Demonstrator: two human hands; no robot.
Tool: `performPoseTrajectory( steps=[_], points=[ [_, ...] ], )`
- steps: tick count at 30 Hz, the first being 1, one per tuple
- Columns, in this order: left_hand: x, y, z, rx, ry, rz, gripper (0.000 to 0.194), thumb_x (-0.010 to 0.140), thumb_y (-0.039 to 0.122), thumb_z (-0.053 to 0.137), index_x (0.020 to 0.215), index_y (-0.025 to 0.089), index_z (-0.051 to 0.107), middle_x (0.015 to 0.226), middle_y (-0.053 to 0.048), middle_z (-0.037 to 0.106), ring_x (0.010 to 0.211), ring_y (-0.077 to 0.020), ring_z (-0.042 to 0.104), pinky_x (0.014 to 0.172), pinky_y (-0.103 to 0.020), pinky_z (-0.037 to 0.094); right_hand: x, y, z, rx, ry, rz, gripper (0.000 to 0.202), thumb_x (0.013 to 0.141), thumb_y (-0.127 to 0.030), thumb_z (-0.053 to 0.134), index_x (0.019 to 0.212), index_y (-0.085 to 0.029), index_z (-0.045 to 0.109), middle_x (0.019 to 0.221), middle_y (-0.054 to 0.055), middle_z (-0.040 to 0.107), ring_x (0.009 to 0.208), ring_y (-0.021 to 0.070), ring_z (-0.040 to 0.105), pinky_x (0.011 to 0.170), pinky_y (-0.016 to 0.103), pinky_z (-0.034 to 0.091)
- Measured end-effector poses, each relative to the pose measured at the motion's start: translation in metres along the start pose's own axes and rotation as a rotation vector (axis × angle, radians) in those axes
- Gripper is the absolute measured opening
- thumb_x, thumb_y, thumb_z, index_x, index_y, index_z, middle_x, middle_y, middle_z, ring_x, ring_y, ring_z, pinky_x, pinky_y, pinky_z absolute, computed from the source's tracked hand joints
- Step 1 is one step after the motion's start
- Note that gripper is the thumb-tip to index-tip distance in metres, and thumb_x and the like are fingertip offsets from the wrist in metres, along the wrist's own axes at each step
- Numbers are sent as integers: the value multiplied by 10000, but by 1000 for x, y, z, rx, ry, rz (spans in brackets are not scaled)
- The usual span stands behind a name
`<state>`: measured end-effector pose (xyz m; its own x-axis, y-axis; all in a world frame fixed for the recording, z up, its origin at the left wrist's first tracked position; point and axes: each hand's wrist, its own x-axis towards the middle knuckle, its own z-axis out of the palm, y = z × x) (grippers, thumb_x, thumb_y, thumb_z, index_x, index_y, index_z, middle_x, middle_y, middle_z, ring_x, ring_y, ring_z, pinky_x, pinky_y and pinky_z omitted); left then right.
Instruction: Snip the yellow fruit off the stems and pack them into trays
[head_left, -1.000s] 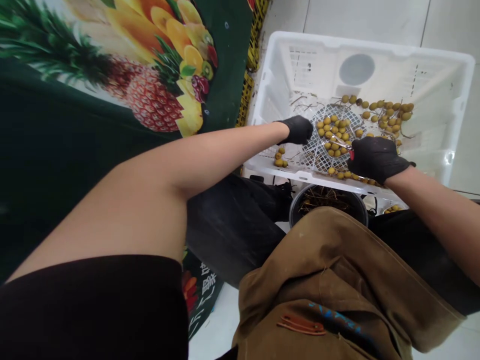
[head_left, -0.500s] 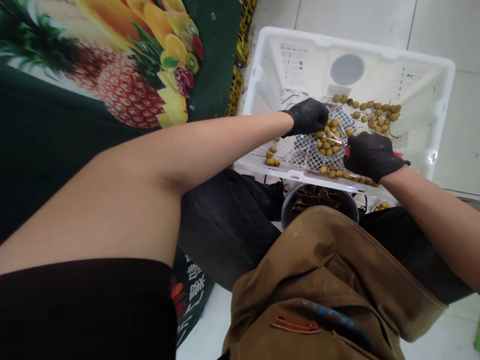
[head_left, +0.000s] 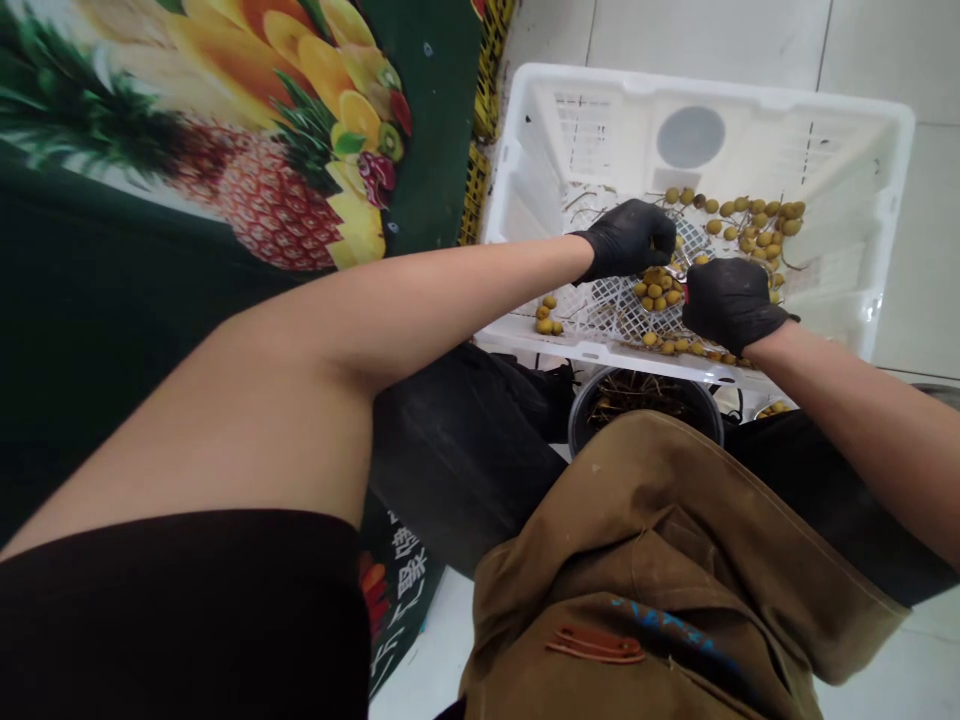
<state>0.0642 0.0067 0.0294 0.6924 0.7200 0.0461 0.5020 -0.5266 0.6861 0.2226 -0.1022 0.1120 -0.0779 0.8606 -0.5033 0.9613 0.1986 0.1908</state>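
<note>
Both hands wear black gloves and are over a white plastic crate. My left hand is closed, its fingertips pinched at small yellow-brown round fruits on stems; what exactly it grips is hidden. My right hand is wrapped round red-handled scissors, whose metal blades point toward the left hand. Below the blades a cluster of fruits lies on the crate's mesh bottom. More fruits on stems lie at the crate's back right, with others along its near side.
A dark bucket with twigs stands between the legs, below the crate. A brown apron covers the lap. A green fruit-printed sheet hangs at the left. Part of a container with fruits shows right of the bucket.
My right hand with the scissors has moved slightly left, closer to my left hand. My left hand has shifted a little right. The view has shifted slightly.
</note>
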Motion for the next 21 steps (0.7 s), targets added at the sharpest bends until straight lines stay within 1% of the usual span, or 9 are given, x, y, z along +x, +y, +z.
performPoseTrajectory(
  steps=[3,5,7,9,10,12,15,18,21],
  points=[
    [0,-9,-7,98,58,-24,175,866,160,738,982,147,869,983,-63,830,932,-216,733,914,-355,547,1,-1,2,-42,53,24,390,1016,-154,571,1304,-21,798,1224,303,782,1226,442,771,1001,488,619],
    [-1,-15,-20,202,70,-120,202,898,173,738,1044,188,878,1030,-60,833,977,-233,729,941,-371,547,0,-1,1,-35,45,23,383,1016,-168,581,1292,-29,806,1205,302,786,1213,443,774,986,485,618],
    [-4,-22,-34,328,65,-261,292,929,177,740,1183,224,875,1152,-78,838,1054,-251,717,993,-391,552,-1,-1,-1,-12,41,29,379,1026,-207,602,1301,-46,808,1211,304,784,1217,448,766,986,492,609],
    [-7,-29,-44,461,-4,-404,398,924,190,780,1316,212,844,1288,-111,820,1142,-270,694,1063,-418,556,-1,0,-4,8,38,36,378,1032,-246,621,1308,-67,807,1222,299,783,1224,446,758,986,494,599],
    [-9,-33,-46,520,-83,-458,452,904,210,817,1355,193,829,1329,-129,809,1186,-287,686,1095,-438,558,-1,0,-4,13,37,40,379,1033,-256,623,1309,-73,806,1227,298,782,1224,443,757,985,491,595],
    [-13,-39,-42,617,-312,-519,551,835,277,899,1371,171,826,1344,-146,805,1264,-336,683,1138,-486,561,-1,1,-6,10,28,46,383,1026,-259,620,1300,-67,805,1226,297,780,1210,433,760,978,478,594],
    [-21,-44,-22,706,-611,-539,670,735,359,969,1374,204,837,1339,-141,810,1370,-419,674,1171,-542,549,-1,0,-6,-9,-2,52,387,1013,-257,622,1288,-53,801,1207,285,782,1191,420,766,978,455,596],
    [-29,-46,-1,749,-704,-511,745,742,324,951,1460,194,798,1453,-173,766,1474,-449,626,1228,-552,508,-1,0,-5,-9,-6,33,384,1007,-267,625,1273,-53,801,1188,281,782,1187,421,765,985,453,593],
    [-36,-49,9,751,-667,-505,723,844,298,849,1547,167,737,1530,-205,723,1537,-438,582,1260,-548,480,-1,1,-3,3,-4,22,382,1002,-268,630,1268,-53,800,1192,289,778,1185,427,765,989,467,591]
  ],
)
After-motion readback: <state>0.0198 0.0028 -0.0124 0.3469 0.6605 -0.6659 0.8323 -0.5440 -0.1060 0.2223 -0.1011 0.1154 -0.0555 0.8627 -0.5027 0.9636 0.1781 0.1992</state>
